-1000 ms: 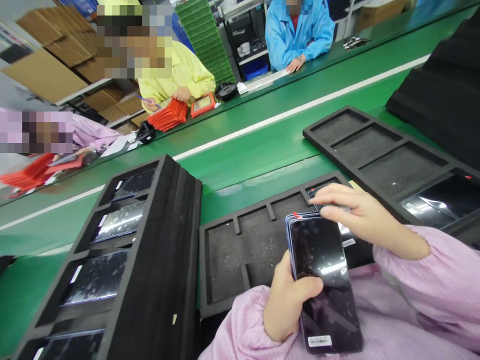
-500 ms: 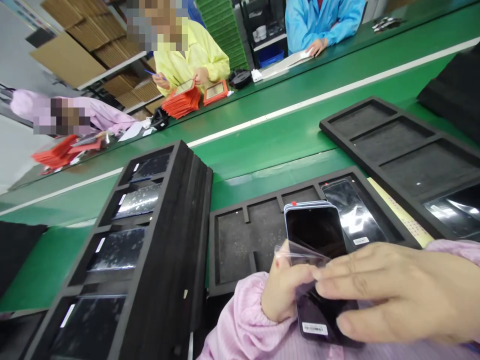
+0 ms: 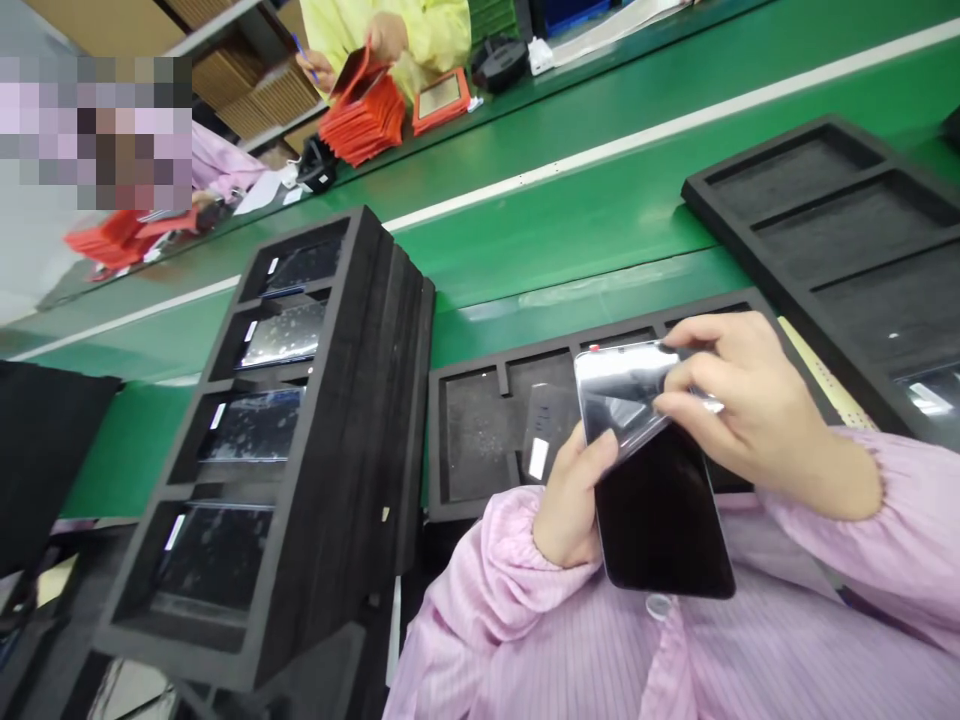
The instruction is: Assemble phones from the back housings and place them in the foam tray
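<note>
My left hand (image 3: 574, 500) is wrapped round the left edge of a smartphone (image 3: 664, 520), its thumb on the front. The phone is tilted, with its black screen facing up. Over the screen's upper part lies a shiny clear protective film (image 3: 619, 385), and a small red tab shows at the top edge. My right hand (image 3: 739, 390) pinches the film's right side between thumb and fingers. Behind my left hand, a clear sheet with a white label (image 3: 538, 458) rests in a black foam tray (image 3: 469, 505).
On the left stands a stack of black foam trays (image 3: 345, 420) with labelled phones in the top one. Another black tray (image 3: 806, 285) lies at the right on the green conveyor (image 3: 540, 235). Across it, a person in yellow (image 3: 431, 45) handles orange-red cases (image 3: 364, 125).
My right hand has gone from lying over the lower screen to pinching film near the top. The phone's lower screen no longer shows a label; a labelled clear sheet now lies in the tray.
</note>
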The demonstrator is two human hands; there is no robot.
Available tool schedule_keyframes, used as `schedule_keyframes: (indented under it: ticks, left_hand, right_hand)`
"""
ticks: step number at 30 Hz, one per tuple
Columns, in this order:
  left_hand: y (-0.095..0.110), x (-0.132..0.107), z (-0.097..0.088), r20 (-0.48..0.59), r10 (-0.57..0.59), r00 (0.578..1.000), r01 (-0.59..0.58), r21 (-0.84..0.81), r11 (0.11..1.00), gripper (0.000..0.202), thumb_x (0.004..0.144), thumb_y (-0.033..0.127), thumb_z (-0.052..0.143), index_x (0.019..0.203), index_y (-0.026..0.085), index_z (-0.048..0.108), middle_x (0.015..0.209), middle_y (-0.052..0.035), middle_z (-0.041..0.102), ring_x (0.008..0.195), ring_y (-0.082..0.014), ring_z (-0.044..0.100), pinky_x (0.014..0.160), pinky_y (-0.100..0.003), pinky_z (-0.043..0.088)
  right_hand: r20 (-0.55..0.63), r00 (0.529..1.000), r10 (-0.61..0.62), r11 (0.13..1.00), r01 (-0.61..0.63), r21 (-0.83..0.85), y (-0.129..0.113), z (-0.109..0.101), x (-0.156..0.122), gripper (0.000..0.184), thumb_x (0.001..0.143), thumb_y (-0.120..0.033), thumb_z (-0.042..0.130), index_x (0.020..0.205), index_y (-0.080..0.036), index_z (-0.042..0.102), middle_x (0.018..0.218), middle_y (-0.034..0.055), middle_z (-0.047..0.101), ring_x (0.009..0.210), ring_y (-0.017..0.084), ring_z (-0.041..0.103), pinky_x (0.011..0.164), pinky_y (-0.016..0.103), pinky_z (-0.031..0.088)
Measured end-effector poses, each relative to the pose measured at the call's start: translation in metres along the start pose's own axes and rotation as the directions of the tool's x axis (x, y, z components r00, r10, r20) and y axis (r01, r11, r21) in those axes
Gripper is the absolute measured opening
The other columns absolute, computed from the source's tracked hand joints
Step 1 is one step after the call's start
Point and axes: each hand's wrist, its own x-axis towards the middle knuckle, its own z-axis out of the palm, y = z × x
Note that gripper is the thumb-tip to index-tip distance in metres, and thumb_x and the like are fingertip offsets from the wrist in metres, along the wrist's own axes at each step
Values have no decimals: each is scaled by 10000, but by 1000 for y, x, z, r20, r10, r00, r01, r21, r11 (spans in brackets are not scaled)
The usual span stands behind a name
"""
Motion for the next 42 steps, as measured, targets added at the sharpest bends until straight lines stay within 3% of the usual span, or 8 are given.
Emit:
schedule_keyframes:
  ticks: [4,6,9,12,21,29,36,42]
  left_hand:
    - [-3,4,-7,-81,52,995,-56,-49,997,494,605,453,798,969,168,625,936,-52,686,922,-249,639,868,-363,472]
    - [-4,5,-12,-72,88,993,-93,-64,994,528,587,456,807,991,177,613,973,-67,684,952,-266,634,882,-384,472]
    - [0,4,-21,-119,65,991,-72,-52,996,446,546,300,830,918,175,618,856,-46,691,830,-244,655,809,-375,498]
    - [6,1,-32,-225,57,973,-69,-46,997,368,535,208,807,844,164,613,764,-23,676,710,-195,644,731,-334,507]
    - [11,-8,-27,-76,42,996,-39,42,998,337,560,140,744,875,157,629,737,-18,668,631,-140,592,589,-239,463]
    - [7,-13,-12,58,-66,996,43,335,941,366,556,133,678,920,156,657,784,-13,651,682,-128,536,659,-244,413]
    - [11,-16,-14,63,-35,997,19,237,971,360,532,133,702,889,148,655,759,-15,659,637,-125,533,612,-239,403]
    - [24,-15,-10,73,2,997,-17,204,979,293,564,161,757,841,137,665,742,-27,665,696,-149,580,681,-251,440]
  right_hand:
    - [347,820,456,796,-550,252,-5,11,-8,347,825,-513,497,943,-187,492,583,-20,525,510,156,513,479,275,403]
    - [563,667,488,655,-706,269,-6,12,-8,389,777,-508,507,985,-179,494,476,-69,448,413,132,439,420,247,345]
    - [591,574,567,454,-816,358,2,7,-4,424,746,-507,510,996,-165,520,564,-38,514,438,120,457,408,231,346]
    - [428,538,726,338,-821,459,23,6,-6,457,699,-513,559,988,-159,531,663,-5,551,499,121,495,421,224,372]
    - [307,628,715,605,-776,177,40,48,-32,332,610,-390,593,863,-177,616,745,38,581,538,171,548,548,323,467]
    - [96,994,50,952,-77,296,18,8,17,197,914,-306,504,904,-204,673,930,65,633,860,179,601,732,310,515]
    - [34,879,-475,864,458,210,-9,-17,8,283,950,-150,396,761,-192,602,795,17,672,867,149,622,936,326,466]
    - [273,693,-668,727,529,438,-22,-34,10,496,992,-122,140,1030,-150,634,1097,69,657,1064,120,588,943,258,480]
